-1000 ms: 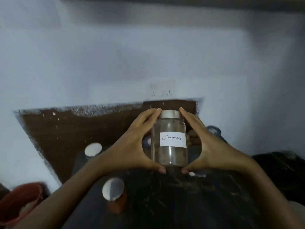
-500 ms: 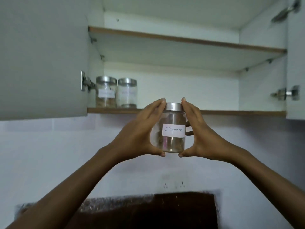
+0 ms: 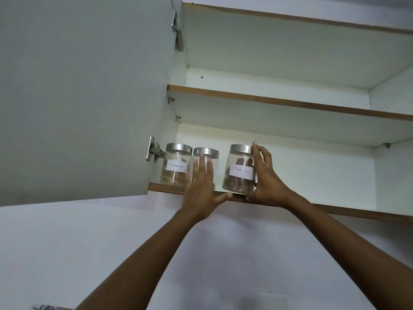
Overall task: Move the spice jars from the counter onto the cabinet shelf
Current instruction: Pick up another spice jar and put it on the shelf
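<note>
A steel-lidded glass cinnamon jar (image 3: 240, 171) is gripped by the right hand (image 3: 266, 180), whose fingers are curled round its right side, and is held slightly tilted at the front edge of the bottom cabinet shelf (image 3: 335, 211). The left hand (image 3: 201, 186) is spread flat with straight fingers, nothing held, in front of a second jar (image 3: 206, 153), its thumb stretched toward the gripped jar's base. Further left, a labelled jar (image 3: 176, 166) is seen on the same shelf beside the open cabinet door (image 3: 78, 97).
</note>
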`<state>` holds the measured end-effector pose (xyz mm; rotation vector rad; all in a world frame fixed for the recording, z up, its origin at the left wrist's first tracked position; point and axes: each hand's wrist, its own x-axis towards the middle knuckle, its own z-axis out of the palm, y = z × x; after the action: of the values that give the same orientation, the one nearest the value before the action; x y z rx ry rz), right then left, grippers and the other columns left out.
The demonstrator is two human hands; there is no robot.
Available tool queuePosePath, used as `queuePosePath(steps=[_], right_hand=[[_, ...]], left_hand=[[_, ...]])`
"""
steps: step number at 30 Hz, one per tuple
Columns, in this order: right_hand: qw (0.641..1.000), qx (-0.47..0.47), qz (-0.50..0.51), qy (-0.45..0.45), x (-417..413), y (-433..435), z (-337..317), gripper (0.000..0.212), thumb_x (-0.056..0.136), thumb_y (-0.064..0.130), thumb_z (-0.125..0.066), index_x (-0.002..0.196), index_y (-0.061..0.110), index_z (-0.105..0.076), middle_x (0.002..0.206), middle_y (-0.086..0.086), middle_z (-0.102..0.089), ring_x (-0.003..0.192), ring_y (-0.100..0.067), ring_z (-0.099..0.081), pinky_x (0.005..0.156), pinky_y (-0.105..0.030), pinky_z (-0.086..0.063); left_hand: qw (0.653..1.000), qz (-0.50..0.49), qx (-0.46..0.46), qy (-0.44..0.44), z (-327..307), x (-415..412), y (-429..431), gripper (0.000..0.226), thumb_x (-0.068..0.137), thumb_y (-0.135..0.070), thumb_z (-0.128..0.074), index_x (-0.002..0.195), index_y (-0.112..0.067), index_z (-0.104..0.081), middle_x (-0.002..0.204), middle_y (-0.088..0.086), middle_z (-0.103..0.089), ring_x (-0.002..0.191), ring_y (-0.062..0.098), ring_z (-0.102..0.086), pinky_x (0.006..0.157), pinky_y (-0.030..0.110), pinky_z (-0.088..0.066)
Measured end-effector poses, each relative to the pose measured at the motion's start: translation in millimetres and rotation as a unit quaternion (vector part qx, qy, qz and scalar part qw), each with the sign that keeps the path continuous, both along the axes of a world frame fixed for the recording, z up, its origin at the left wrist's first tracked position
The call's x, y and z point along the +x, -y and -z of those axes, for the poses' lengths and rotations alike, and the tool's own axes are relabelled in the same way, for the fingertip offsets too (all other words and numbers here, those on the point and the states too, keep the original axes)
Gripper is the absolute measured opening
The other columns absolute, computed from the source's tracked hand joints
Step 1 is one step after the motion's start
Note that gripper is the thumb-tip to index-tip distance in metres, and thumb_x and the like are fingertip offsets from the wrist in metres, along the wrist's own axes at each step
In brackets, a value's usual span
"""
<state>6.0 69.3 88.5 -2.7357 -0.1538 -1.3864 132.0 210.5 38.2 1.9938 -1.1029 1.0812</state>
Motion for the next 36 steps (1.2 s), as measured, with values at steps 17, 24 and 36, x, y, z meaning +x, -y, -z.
queuePosePath(steps=[17,24,36], right_hand=[[0.991,0.117,-0.021,-0.062,67.3,19.2,-17.1,0.104,0.069,-0.002,-0.072,0.147,0.021,-0.006,0.152,-0.004,0.000,0.129,-0.023,-0.033,0.093,-0.031,-0.045],[0.982,0.161,-0.042,-0.087,55.6,11.0,-5.9,0.108,0.077,-0.003,-0.066,0.148,0.027,0.009,0.153,0.002,0.025,0.130,-0.017,-0.031,0.086,-0.020,-0.038],[0.986,0.121,-0.005,0.116,-99.3,-2.1,108.8,0.011,0.078,0.006,-0.068,0.087,0.011,-0.071,0.088,0.000,-0.069,0.083,-0.008,-0.062,0.076,-0.008,-0.043]], left_hand=[[0.990,-0.088,0.040,0.105,28.9,53.2,2.2,0.101,0.073,-0.076,-0.013,0.141,-0.012,0.025,0.150,0.007,0.033,0.138,0.025,0.032,0.108,0.036,0.023],[0.989,-0.098,0.051,0.100,28.4,53.8,1.4,0.101,0.068,-0.079,-0.007,0.139,-0.016,0.027,0.148,0.005,0.035,0.136,0.025,0.036,0.105,0.035,0.026],[0.967,0.198,-0.103,0.126,103.6,-63.9,21.4,0.034,0.089,-0.026,-0.045,0.115,-0.015,-0.064,0.114,0.000,-0.066,0.118,0.013,-0.048,0.104,0.035,-0.036]])
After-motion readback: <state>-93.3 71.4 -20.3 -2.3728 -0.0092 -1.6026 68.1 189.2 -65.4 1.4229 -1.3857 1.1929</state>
